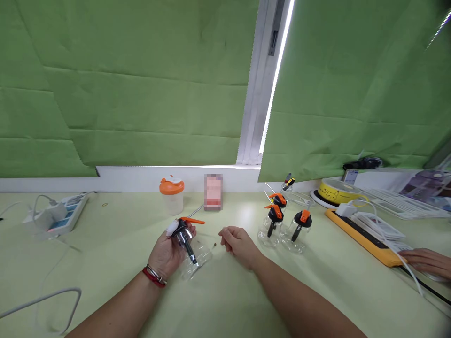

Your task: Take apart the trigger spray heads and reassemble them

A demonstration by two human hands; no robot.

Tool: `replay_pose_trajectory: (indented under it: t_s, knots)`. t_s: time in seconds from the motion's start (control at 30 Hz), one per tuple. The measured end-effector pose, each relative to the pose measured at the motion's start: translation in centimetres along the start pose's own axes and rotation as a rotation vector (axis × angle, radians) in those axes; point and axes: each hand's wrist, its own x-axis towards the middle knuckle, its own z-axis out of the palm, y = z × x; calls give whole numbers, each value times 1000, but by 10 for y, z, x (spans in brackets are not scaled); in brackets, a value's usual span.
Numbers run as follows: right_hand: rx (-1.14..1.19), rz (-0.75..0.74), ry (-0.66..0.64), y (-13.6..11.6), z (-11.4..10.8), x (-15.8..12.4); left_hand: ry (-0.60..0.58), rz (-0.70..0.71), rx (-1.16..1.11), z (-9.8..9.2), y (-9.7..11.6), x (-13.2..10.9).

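Note:
My left hand (169, 253) is wrapped around a clear spray bottle (197, 258) with a black head, an orange lever and a white part at its end. The bottle is tilted over the table, its base toward the right, and a dark tube shows inside. My right hand (239, 244) rests to the right of it with the fingers curled closed; whatever they hold, if anything, is hidden. Between the hands, a small brown bit (214, 244) lies close to my right fingertips. Several similar bottles (275, 216) with black and orange heads stand upright beyond my right hand.
An orange-lidded cup (172, 197) and a propped phone (213, 192) stand at the back. Screwdrivers (289, 182) are behind the bottles. On the right are an orange power strip (362, 237), a yellow tape roll (338, 191) and another person's hand (426, 262). A white power strip (72, 213) lies left.

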Motion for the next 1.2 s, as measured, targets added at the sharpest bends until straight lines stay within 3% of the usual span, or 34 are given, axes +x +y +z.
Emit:
replay_pose_trajectory:
  t_s: [0.1,0.17,0.3,0.43,0.5,0.57,0.63,0.7,0.77,0.9,0.97,1.07,1.1,1.13,1.2]
  knots:
    - [287,157,-413,-20,3,-22,-98,28,-112,10,0,-9]
    - [504,221,-552,-31,10,-33,-167,57,-92,13,1,-12]
    - [683,279,-324,-42,17,-38,-187,227,300,8,4,-13]
    - [511,195,-174,-40,11,-32,-174,381,859,4,4,-15]
    - [322,29,-109,-41,5,-32,-136,384,965,6,3,-16]
    - [59,-230,-77,-46,-1,-34,-78,303,972,10,4,-17]
    - [-224,-532,-102,-52,-7,-37,-40,190,937,14,6,-18]
    - [-384,-698,-105,-55,-9,-38,-28,150,889,16,8,-18]
    - [-353,-635,-76,-53,-9,-37,-21,218,852,16,8,-19]
    - [-136,-200,-145,-45,-4,-35,-40,367,876,14,8,-19]
    - [-251,-260,-152,-45,-4,-36,-45,320,900,14,8,-18]
    - [-454,-624,-97,-50,-6,-37,-18,223,878,16,10,-17]
    - [-415,-647,-66,-51,-6,-36,-13,236,875,17,11,-18]
    - [-324,-592,-51,-50,-5,-35,-20,271,884,17,11,-19]
    - [-85,-325,-95,-48,-3,-33,-59,355,938,18,10,-20]
